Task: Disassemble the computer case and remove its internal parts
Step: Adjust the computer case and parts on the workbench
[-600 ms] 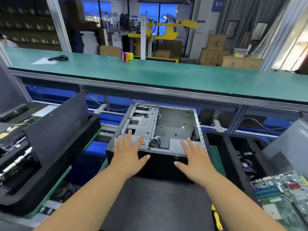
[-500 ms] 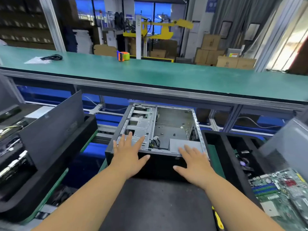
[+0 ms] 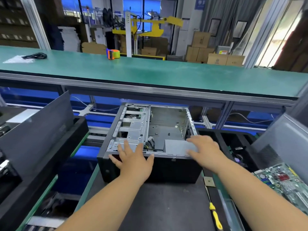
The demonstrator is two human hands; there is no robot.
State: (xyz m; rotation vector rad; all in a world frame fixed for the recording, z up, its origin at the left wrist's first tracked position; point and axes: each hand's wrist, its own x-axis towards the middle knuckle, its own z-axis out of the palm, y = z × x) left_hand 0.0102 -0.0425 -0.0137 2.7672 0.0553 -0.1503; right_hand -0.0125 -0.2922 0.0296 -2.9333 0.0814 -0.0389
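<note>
- A long green workbench [image 3: 150, 72] is running across the far side of the scene, well behind the work area, with cardboard boxes [image 3: 216, 57] stacking up beyond it.
- The computer case [image 3: 150, 169] is lying on its side on a dark mat [image 3: 158, 205] at the centre, with its open side facing up; the bare metal floor and a silver drive cage [image 3: 133, 127] are showing inside.
- A dark side panel [image 3: 36, 127] is leaning upright in a black tray [image 3: 50, 164] to the left of the case, well apart from it.
- A grey panel [image 3: 283, 139] is leaning at the right edge, above a green motherboard [image 3: 283, 182] that is lying flat near the right forearm.
- The left hand [image 3: 133, 159] is lying flat and spread on the near top edge of the case, over the corner of the drive cage, fingers loose and gripping nothing.
- The right hand [image 3: 205, 150] is showing blurred, reaching over the near right part of the case beside a flat grey plate [image 3: 176, 145]; its fingers are spread and closing on nothing, and whether it is touching the case I cannot tell.
- A few black cables [image 3: 151, 145] are showing inside the case between the two hands.
- A yellow-handled screwdriver [image 3: 215, 215] is lying on the mat's right edge, near the right forearm.
- An orange tape dispenser [image 3: 113, 53] is standing on the workbench, and a coiled black cord [image 3: 35, 56] is lying far to its left.
</note>
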